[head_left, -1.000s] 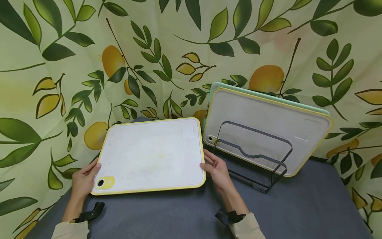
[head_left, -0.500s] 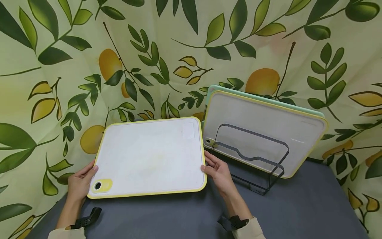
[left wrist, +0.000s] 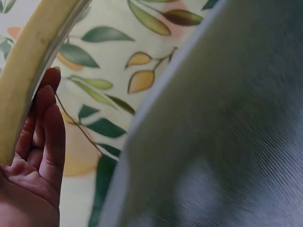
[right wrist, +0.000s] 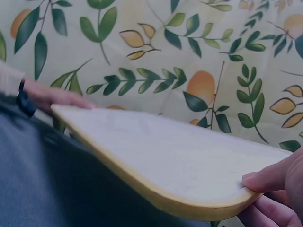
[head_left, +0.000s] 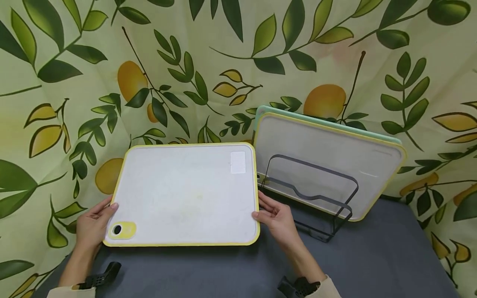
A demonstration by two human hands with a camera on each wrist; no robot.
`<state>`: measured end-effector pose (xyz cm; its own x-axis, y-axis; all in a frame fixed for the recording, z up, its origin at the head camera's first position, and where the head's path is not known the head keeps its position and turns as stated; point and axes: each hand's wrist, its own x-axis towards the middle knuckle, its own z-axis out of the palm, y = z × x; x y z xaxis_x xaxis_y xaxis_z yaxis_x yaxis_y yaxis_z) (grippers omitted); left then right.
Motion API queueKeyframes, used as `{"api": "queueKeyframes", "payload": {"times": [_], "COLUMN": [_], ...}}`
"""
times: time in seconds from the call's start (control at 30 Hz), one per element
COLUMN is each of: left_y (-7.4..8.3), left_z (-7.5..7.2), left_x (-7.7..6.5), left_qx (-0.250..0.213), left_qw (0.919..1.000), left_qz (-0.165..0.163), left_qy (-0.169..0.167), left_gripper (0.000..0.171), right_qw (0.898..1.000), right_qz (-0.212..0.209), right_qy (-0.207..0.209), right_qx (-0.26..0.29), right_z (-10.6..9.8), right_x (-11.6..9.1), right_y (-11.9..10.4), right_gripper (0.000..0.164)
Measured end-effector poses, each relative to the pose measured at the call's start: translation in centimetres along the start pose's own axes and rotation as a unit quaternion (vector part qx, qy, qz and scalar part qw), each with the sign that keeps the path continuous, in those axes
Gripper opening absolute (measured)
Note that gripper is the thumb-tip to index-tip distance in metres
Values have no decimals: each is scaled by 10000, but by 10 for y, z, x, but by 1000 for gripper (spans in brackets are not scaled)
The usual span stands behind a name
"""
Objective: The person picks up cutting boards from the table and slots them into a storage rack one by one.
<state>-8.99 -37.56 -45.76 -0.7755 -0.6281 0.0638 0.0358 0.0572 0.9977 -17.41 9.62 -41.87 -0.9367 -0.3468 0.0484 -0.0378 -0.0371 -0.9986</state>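
A white cutting board (head_left: 182, 194) with a yellow rim is held up between both hands, over the dark table. At its lower left corner is a yellow patch with a round hole. My left hand (head_left: 91, 225) grips the left edge, thumb on the face and fingers behind, as the left wrist view shows under the yellow rim (left wrist: 28, 71). My right hand (head_left: 277, 217) pinches the right edge near the lower corner. In the right wrist view the thumb (right wrist: 265, 179) lies on top of the board's white face (right wrist: 165, 146), with the other fingers beneath.
Right of the hands a black wire rack (head_left: 320, 196) stands on the dark grey table (head_left: 380, 256). A second yellow-rimmed board (head_left: 328, 145) leans in it, with a mint-green edged board (head_left: 335, 124) behind. A leaf-and-fruit patterned cloth (head_left: 223, 49) hangs at the back.
The held board has come to face the head camera more squarely and sits slightly further left. Both hands keep their grip. The head view has shifted a little; the rack's boards stay in place.
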Motion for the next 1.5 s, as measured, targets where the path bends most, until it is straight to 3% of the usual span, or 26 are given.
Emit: {"api": "queueKeyframes", "payload": {"times": [0.33,0.63,0.87,1.07,1.33,1.5], "left_y": [50,76,83,84,87,89], "left_z": [7,19,34,55,76,86], "left_x": [1,8,11,11,10,10], "left_qx": [131,262,434,-188,-395,-553], "left_qw": [9962,9910,9843,9814,9803,9734], "left_qz": [292,500,764,881,819,911], "left_qy": [-811,-1210,-1529,-1696,-1755,-2030], "left_gripper": [37,41,47,48,51,52], "right_qw": [9990,9976,9968,9957,9929,9917], "right_qz": [-354,-576,-522,-586,-736,-971], "right_qy": [-68,9,167,365,459,440], "right_qx": [-282,-395,-586,-621,-811,-719], "right_z": [-21,-38,-52,-61,-74,-85], "right_x": [-7,-8,-12,-17,-28,-33], "right_y": [-25,-48,-59,-63,-71,-76], "right_gripper": [73,71,71,71,73,72]}}
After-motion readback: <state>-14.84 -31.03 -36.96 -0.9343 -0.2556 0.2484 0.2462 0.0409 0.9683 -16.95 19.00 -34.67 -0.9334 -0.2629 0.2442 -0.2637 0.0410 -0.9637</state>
